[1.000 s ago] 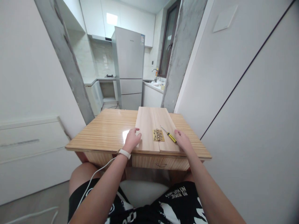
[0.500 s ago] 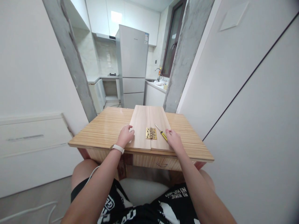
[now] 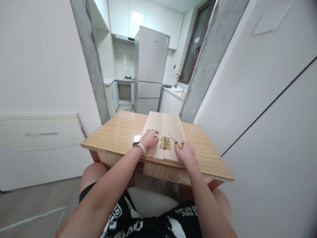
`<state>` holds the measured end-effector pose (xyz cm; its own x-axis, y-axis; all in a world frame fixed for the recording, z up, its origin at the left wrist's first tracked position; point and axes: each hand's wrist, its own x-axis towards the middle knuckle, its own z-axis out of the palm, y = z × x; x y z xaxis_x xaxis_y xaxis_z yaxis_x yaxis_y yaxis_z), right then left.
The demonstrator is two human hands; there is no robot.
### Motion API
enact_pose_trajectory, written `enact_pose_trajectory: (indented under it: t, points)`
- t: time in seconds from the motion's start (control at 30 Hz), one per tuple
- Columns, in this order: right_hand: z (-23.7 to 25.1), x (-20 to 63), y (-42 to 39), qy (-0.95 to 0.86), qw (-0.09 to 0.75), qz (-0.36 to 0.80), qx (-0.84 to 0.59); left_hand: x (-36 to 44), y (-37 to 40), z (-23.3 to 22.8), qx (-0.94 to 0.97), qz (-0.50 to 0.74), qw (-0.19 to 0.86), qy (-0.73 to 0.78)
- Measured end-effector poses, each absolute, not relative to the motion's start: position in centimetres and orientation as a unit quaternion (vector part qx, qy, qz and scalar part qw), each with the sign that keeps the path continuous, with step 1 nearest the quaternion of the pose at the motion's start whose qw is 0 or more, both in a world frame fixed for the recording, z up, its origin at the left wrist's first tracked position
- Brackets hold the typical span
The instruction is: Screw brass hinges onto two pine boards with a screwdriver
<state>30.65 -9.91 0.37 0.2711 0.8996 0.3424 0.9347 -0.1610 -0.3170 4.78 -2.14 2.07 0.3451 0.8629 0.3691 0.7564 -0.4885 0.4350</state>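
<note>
Two pale wooden boards lie side by side, the left board (image 3: 153, 120) and the right board (image 3: 172, 122), their long edges meeting. A brass butt hinge (image 3: 164, 142) rests opened flat across the seam, with screws visible in its leaves. My left hand (image 3: 149, 138) is over the left board, fingers apart and reaching toward the hinge without touching it. On the right board, a screwdriver (image 3: 176, 142) with a yellow-and-black handle points away to the upper left. My right hand (image 3: 186, 152) has its thumb and fingers around the handle's near end.
The boards sit on a striped wood-grain table (image 3: 123, 127) with a drawer (image 3: 170, 176) under its front edge. Beyond it stand a fridge (image 3: 151, 59) and a kitchen sink counter (image 3: 172, 99). A white wall panel (image 3: 267, 125) rises at the right.
My left hand has moved right, from the left board's outer edge to beside the hinge. My right hand has shifted inward onto the screwdriver handle. The view has turned slightly left.
</note>
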Motion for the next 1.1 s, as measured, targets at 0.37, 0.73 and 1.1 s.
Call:
enact_pose_trajectory:
  t: [0.37, 0.73, 1.1]
  points:
    - [3.5, 30.4, -9.2, -0.597, 0.414, 0.016, -0.687, 5.8, -1.2, 1.4, 0.831, 0.245, 0.087, 0.492]
    - [10.0, 28.6, -6.1, -0.585, 0.627, 0.203, -0.473, 5.9, -1.7, 0.7, 0.815, 0.297, 0.100, 0.487]
    - [8.6, 24.6, -4.1, -0.660, 0.553, 0.208, -0.464, 5.8, -2.0, 0.9, 0.811, 0.311, 0.097, 0.486]
